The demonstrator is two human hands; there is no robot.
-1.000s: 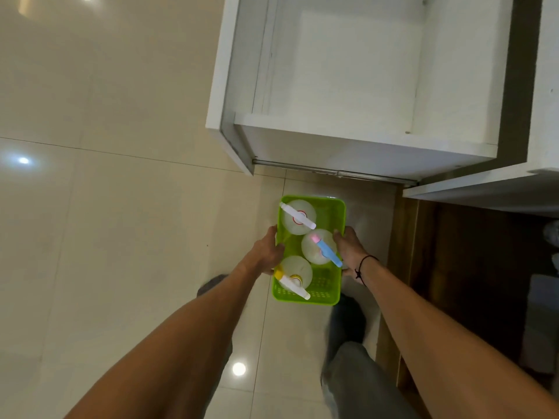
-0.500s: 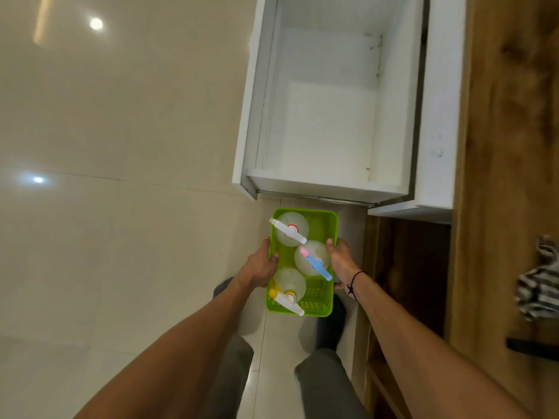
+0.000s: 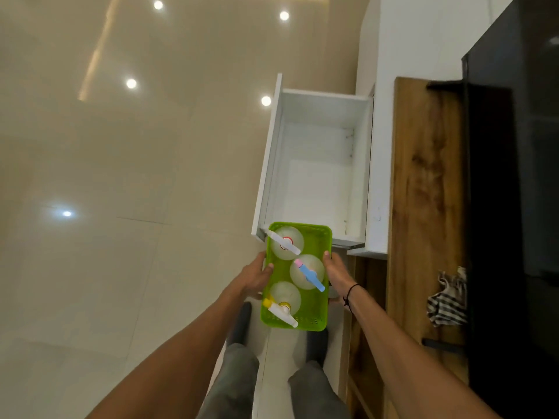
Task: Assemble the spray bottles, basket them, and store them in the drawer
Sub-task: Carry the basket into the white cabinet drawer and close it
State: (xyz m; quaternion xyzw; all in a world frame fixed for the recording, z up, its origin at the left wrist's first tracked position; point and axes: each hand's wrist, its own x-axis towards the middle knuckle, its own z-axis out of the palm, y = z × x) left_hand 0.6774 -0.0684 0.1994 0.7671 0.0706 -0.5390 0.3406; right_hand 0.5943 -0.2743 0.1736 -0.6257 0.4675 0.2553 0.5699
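Head view: both hands (image 3: 255, 278) clasp basket (image 3: 320, 323) sides.

The white pull-out drawer (image 3: 317, 176) stands open, its interior bare from front panel to back wall. The green perforated plastic basket (image 3: 320, 237), holding three translucent spray bottles (image 3: 305, 272), overlaps the near end of the drawer. Both long sides of the basket are occupied: left hand (image 3: 255, 278) on one, right hand (image 3: 335, 275) on the other. The brown wooden counter (image 3: 423, 192) bounds the right side, closing passage there. The glossy beige tiled floor (image 3: 136, 192) to the left is unobstructed.
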